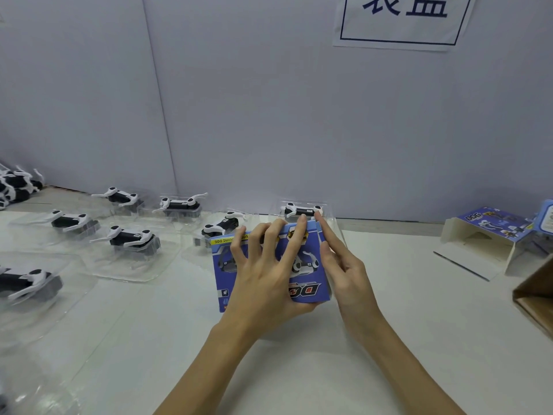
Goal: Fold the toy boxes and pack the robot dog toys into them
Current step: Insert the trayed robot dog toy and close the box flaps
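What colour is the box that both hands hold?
Mostly blue, with a yellow strip, seen in the head view: box.

The left hand (263, 274) covers much of the blue toy box (311, 283), hiding its middle artwork. The sign (401, 22) on the wall is cut off by the top edge, the brown carton (535, 292) by the right edge. The pile of toy dogs (15, 187) at far left runs out of view and is blurred.
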Available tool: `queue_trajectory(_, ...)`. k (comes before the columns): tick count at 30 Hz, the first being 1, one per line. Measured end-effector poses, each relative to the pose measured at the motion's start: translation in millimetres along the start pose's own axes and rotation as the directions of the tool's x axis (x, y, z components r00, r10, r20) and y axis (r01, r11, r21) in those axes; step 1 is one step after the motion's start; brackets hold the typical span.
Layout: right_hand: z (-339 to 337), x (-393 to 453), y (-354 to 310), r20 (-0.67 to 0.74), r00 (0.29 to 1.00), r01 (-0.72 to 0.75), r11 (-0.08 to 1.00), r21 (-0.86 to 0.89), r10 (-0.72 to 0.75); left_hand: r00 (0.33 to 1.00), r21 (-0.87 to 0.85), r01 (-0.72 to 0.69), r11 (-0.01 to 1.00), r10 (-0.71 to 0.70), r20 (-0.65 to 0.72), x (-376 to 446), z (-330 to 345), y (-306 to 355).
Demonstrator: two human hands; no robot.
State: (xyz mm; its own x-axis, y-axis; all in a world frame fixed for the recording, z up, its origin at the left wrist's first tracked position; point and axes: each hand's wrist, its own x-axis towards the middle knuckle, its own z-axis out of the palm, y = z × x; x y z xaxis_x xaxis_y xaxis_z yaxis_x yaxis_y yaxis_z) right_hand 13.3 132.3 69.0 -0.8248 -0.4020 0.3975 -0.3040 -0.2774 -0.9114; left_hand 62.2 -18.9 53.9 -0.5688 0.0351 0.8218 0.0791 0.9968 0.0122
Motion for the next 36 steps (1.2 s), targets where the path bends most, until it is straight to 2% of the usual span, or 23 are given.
queue_trajectory(8, 8, -2, 2, 0.079, 0.996, 0.045, 0.995, -0.084, -0.039, 1.000, -0.016, -0.001, 1.000, 0.001, -0.023, 1, -1, -2)
queue_trajectory(12, -1, -1, -6, 0.124, 0.992, 0.006, 1.000, 0.024, -0.009, 0.998, -0.068, 0.038, 0.997, -0.041, -0.039, 4, -7, -3)
queue_trajectory(15, -2, -2, -10, 0.077, 0.995, 0.073, 0.997, -0.033, -0.070, 0.994, -0.148, 0.096, 0.984, -0.103, -0.041, 6, -13, -5)
queue_trajectory(19, 6, -3, -6, 0.018, 0.994, 0.111, 0.990, -0.085, -0.110, 0.994, -0.157, 0.099, 0.983, -0.106, -0.039, 7, -14, -1)
queue_trajectory(25, 8, -4, -1, 0.066, 0.992, 0.120, 0.981, -0.151, -0.111, 0.991, -0.151, 0.109, 0.983, -0.118, -0.056, 6, -11, -3)
queue_trajectory(30, 6, -5, 4, 0.059, 0.996, 0.071, 0.988, -0.136, -0.064, 0.992, -0.147, 0.080, 0.986, -0.093, -0.084, 5, -5, 0)
queue_trajectory(36, 7, -4, 4, 0.017, 0.997, 0.075, 0.994, -0.085, -0.074, 0.991, -0.158, 0.062, 0.986, -0.079, -0.107, 5, -4, 0)
